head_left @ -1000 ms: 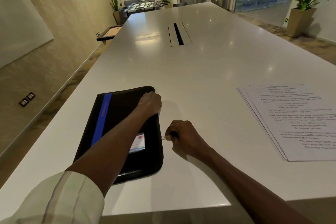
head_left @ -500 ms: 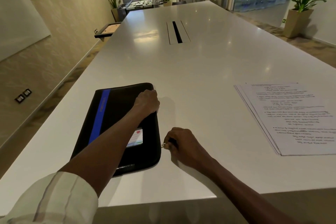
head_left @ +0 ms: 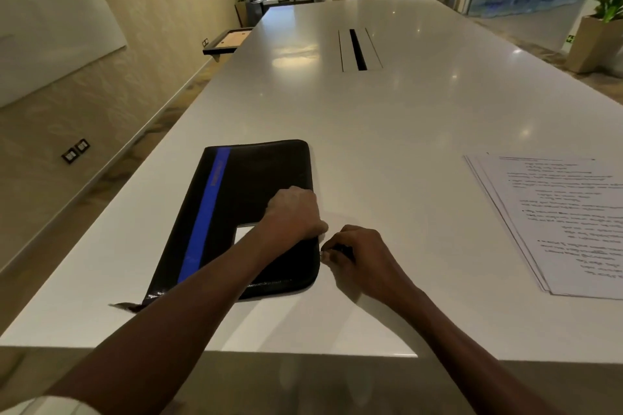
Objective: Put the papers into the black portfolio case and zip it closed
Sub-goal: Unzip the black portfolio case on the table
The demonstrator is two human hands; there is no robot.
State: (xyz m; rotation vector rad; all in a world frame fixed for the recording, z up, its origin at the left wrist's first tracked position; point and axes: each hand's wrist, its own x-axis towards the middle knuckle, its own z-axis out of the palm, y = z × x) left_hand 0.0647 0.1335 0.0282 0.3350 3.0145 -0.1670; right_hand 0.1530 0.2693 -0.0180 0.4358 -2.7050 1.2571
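A person's left hand [head_left: 292, 212] presses closed-fisted on the black portfolio case [head_left: 236, 212] while the right hand [head_left: 354, 251] pinches its zip pull [head_left: 324, 253]; papers [head_left: 556, 222] wait well right of the case; steady bracing should help the zip run freely

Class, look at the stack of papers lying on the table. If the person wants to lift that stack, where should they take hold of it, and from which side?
Probably the near left corner of the papers, approached by the right hand from the left. The stack lies flat on the white table with its sheets slightly fanned along the left edge, so fingers could slide under there. Its right side runs out of frame.
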